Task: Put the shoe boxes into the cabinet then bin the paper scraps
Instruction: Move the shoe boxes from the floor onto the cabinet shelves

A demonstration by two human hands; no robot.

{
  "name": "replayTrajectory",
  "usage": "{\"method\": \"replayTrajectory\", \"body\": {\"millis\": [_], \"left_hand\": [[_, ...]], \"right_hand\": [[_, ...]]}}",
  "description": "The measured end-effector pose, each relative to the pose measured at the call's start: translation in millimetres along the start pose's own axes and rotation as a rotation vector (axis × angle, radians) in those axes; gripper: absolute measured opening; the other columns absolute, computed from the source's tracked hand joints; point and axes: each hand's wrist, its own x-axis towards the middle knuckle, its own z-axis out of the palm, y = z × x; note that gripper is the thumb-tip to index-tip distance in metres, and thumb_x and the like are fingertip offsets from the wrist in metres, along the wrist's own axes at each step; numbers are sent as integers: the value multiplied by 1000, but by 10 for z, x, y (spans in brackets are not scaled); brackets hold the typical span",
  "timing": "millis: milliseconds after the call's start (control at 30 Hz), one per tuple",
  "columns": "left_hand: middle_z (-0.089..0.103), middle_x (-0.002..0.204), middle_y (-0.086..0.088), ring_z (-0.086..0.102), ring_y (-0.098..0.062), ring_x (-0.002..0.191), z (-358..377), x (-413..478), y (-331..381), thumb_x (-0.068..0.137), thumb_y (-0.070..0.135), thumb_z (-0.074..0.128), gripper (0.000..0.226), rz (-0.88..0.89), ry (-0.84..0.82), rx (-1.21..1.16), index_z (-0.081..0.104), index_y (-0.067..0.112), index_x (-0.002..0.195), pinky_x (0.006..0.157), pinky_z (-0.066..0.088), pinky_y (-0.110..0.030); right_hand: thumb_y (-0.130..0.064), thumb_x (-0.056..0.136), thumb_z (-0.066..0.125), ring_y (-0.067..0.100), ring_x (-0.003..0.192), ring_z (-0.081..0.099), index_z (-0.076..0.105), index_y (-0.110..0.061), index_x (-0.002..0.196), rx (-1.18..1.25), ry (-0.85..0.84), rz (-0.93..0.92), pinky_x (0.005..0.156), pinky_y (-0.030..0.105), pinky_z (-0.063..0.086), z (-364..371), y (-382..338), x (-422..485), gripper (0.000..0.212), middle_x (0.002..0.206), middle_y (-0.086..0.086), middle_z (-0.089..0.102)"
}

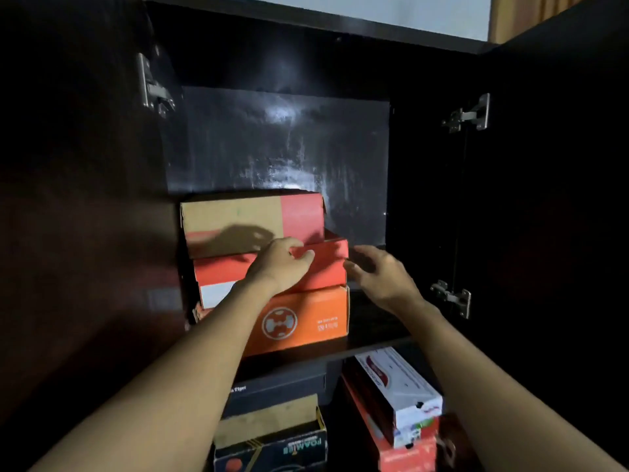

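Observation:
An open dark cabinet holds a stack of shoe boxes on its upper shelf (371,345). At the bottom sits an orange box (306,318). On it lies a red box (326,264), and a tan and red box (252,219) stands behind and above. My left hand (279,264) grips the front top edge of the red box, fingers curled over it. My right hand (377,274) hovers at the red box's right corner with loosely bent fingers, holding nothing. No paper scraps are in view.
Below the shelf stand more boxes: a black one (279,386), a dark box with a tan lid (272,434), a white box (398,390) leaning on a red one (401,451). Both cabinet doors (544,199) hang open, showing metal hinges (466,114). The shelf's right part is bare.

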Motion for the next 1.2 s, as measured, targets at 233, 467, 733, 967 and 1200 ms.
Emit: {"method": "replayTrajectory", "body": {"millis": [233, 467, 733, 967, 1200], "left_hand": [[68, 92, 0, 67, -19, 88, 638, -853, 141, 87, 36, 66, 31, 98, -170, -156, 69, 20, 113, 86, 54, -32], [69, 101, 5, 67, -18, 90, 1515, -1761, 482, 83, 50, 59, 37, 223, -495, -203, 65, 34, 115, 83, 55, -36], [68, 108, 5, 66, -15, 95, 2543, -3044, 1070, 89, 47, 58, 39, 369, -836, -305, 62, 30, 124, 86, 54, -34], [67, 107, -3, 64, -19, 100, 3131, -4428, 1518, 90, 40, 62, 37, 374, -1109, -419, 64, 21, 122, 88, 53, -35], [61, 109, -2, 60, -21, 98, 3679, -6019, 1745, 93, 40, 60, 35, 280, -1373, -438, 62, 21, 122, 80, 47, -30]], "right_hand": [[-48, 92, 62, 22, 121, 58, 56, -28, 135, -116, 58, 212, 94, 34, 48, -472, 280, -1266, 48, 129, 1, 63], [-55, 90, 58, 22, 124, 56, 55, -30, 136, -301, 191, 459, 100, 37, 46, -981, 733, -2552, 52, 134, 0, 60], [-47, 92, 61, 25, 124, 57, 57, -23, 135, -421, 342, 733, 99, 38, 47, -1652, 1190, -4166, 49, 137, 7, 60], [-48, 94, 58, 23, 128, 53, 56, -23, 135, -495, 454, 968, 98, 36, 45, -2074, 1386, -5691, 48, 138, 4, 58], [-46, 94, 57, 21, 119, 58, 57, -23, 132, -502, 617, 1217, 93, 35, 48, -2194, 1667, -7327, 45, 131, 3, 62]]}}
